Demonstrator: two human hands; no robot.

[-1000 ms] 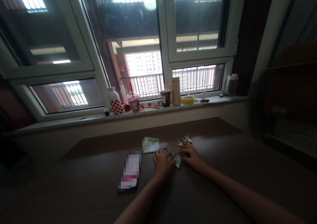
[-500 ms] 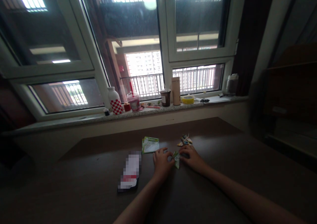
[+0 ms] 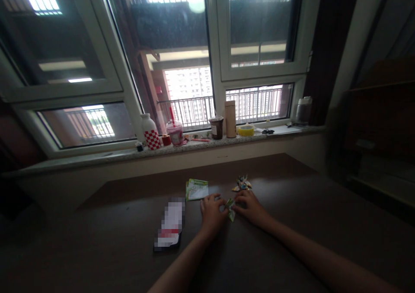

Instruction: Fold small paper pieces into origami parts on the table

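A small green-and-white folded paper (image 3: 231,211) lies on the brown table between my hands. My left hand (image 3: 213,212) is closed on its left edge, thumb and fingertips pinching it. From the other side my right hand (image 3: 249,205) holds the upper right edge with bent fingers. Just beyond the right hand sits a spiky folded-paper piece (image 3: 242,183) with several points in mixed colours. Some flat green-and-white paper sheets (image 3: 197,189) lie beyond my left hand.
A phone (image 3: 170,224) with a blurred screen lies left of my left arm. Along the windowsill (image 3: 123,155) stand a checkered bottle (image 3: 151,133), a pink drink cup (image 3: 175,133), a dark drink cup (image 3: 216,128), a brown cylinder (image 3: 231,119), yellow tape (image 3: 245,131) and scissors (image 3: 267,132).
My right fingertips have shifted slightly to the left over the folded paper. My left hand stays in place.
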